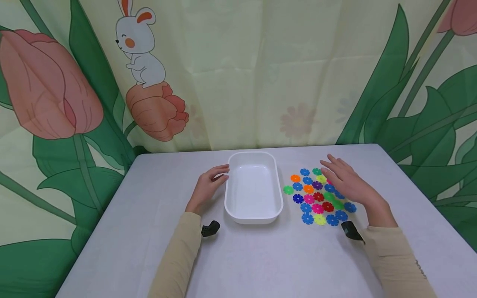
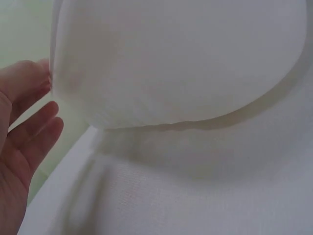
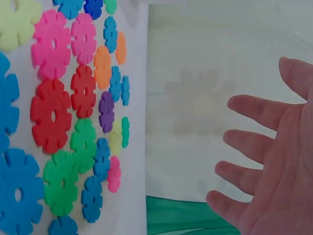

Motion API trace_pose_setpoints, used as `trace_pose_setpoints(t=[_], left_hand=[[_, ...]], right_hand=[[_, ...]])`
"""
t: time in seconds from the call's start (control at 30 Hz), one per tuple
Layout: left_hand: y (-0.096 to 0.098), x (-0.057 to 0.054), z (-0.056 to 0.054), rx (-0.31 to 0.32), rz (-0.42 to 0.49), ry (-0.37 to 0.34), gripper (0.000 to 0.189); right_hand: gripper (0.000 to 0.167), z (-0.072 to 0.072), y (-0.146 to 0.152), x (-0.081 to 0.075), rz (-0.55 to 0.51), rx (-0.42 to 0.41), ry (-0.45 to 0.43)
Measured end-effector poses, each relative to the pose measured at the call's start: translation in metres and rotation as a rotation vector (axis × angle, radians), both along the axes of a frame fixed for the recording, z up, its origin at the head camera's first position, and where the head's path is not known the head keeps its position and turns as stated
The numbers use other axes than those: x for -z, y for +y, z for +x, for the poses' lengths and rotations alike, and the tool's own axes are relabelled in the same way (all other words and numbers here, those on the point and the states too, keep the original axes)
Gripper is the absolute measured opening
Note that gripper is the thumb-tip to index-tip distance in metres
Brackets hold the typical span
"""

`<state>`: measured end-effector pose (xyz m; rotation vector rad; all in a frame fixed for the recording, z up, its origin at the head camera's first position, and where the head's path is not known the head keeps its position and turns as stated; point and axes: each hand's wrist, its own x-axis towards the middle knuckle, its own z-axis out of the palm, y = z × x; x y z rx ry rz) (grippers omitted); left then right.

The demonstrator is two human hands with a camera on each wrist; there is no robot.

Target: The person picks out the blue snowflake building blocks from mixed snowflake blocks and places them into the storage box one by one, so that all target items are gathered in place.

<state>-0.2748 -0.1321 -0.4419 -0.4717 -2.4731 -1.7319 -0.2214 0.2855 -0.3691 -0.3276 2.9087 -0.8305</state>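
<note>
A white plastic tray [image 1: 253,217] with rounded corners stands on the table, its inside bare. My left hand [image 1: 208,186] is at the tray's left side, fingertips right at the rim. In the left wrist view the fingers [image 2: 36,132] are loosely bent and spread beside the tray wall [image 2: 171,63]. To the right of the tray lie several flower-shaped plastic discs [image 1: 309,189] in blue, green, red, pink, orange, yellow and purple. Over their right part hovers my right hand [image 1: 348,182], palm down, fingers straight. The right wrist view shows its fingers spread and holding nothing.
A white cloth covers the table [image 1: 149,231]. Behind it hangs a curtain [image 1: 231,74] printed with tulips and a white rabbit. Black wrist cameras [image 1: 210,229] stick out from the beige sleeves [image 1: 179,252].
</note>
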Motion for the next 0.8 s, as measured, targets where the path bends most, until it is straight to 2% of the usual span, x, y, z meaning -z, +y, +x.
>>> trace_pose_setpoints(t=[0.17, 0.2, 0.43, 0.63, 0.8], left_hand=[[0.004, 0.003, 0.001, -0.02, 0.069, -0.024, 0.03], [0.004, 0.008, -0.002, -0.027, 0.082, -0.021, 0.03], [0.006, 0.012, -0.001, -0.042, 0.178, -0.04, 0.029], [0.007, 0.015, -0.001, -0.043, 0.23, -0.074, 0.031], [0.008, 0.016, -0.001, -0.069, 0.221, -0.096, 0.029]], right_hand=[[0.069, 0.002, -0.001, 0.003, -0.028, -0.001, -0.014], [0.069, 0.002, -0.001, 0.004, -0.031, 0.0, -0.017], [0.07, 0.005, -0.001, 0.003, -0.047, 0.022, -0.028], [0.071, 0.006, 0.001, 0.004, -0.032, 0.04, -0.028], [0.069, 0.004, 0.003, 0.008, 0.019, 0.079, 0.008]])
